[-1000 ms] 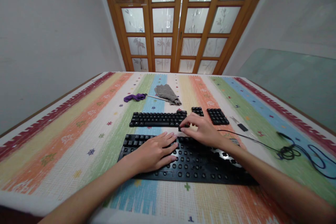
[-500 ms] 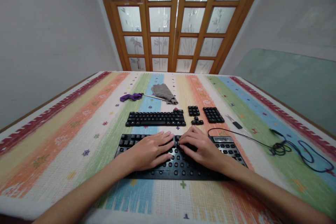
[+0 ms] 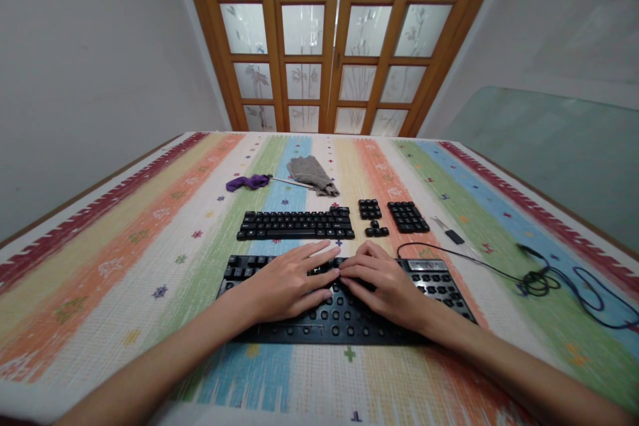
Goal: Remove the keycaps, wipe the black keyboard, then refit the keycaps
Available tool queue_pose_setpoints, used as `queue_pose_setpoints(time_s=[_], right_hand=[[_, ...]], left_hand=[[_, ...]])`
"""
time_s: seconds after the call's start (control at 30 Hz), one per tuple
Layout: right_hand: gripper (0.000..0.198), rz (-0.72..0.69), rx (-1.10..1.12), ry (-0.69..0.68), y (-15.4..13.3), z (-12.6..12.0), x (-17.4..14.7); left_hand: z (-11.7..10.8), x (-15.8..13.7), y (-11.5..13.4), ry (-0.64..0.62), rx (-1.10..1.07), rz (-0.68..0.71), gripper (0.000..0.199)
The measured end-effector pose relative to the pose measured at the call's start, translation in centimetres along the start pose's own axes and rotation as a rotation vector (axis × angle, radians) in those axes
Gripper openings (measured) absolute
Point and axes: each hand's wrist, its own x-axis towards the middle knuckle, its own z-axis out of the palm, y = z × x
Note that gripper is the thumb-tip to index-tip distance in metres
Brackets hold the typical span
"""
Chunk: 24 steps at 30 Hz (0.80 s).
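A black keyboard [image 3: 349, 329] lies in front of me, many of its key sockets bare and some keycaps still fitted at its upper left. My left hand [image 3: 294, 279] rests over its middle with fingers stretched and spread apart, holding nothing. Close beside it, my right hand [image 3: 382, 283] is closed, fingertips drawn together over the top rows; whatever is between them is hidden. Beyond the keyboard, loose black keycaps [image 3: 295, 223] are laid out in rows. Smaller keycap groups, a navigation block [image 3: 369, 209], arrow keys [image 3: 376, 229] and a number pad [image 3: 408, 217], sit to their right.
A grey cloth [image 3: 313, 174] and a purple cloth [image 3: 247, 182] lie farther back, with a thin rod between them. At right are a small black-handled tool [image 3: 454, 236] and the coiled cable [image 3: 539, 283]. A striped tablecloth [image 3: 164, 246] covers the table.
My left hand's fingers have spread wider, and its index finger now reaches close to my right fingertips. My right hand stays nearly in place. The view has shifted slightly.
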Motion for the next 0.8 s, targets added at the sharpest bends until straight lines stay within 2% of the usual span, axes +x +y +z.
queue_pose_setpoints(time_s=[0.3, 0.53, 0.7, 0.8], right_hand=[[0.011, 0.131, -0.060, 0.008, 0.1, 0.1, -0.6], [0.014, 0.032, -0.155, -0.106, 0.2, -1.7, 1.0], [0.014, 0.038, -0.147, -0.057, 2.8, -3.3, 3.6], [0.012, 0.139, -0.152, -0.049, 5.5, -3.2, 5.4]], left_hand=[[0.9, 0.8, -0.1, 0.021, -0.006, 0.051, 0.028], [1.1, 1.4, 0.2, 0.040, 0.015, 0.026, 0.028], [1.4, 1.4, 0.6, 0.078, 0.035, 0.000, 0.027], [1.5, 1.3, 1.1, 0.080, 0.026, -0.021, 0.028]])
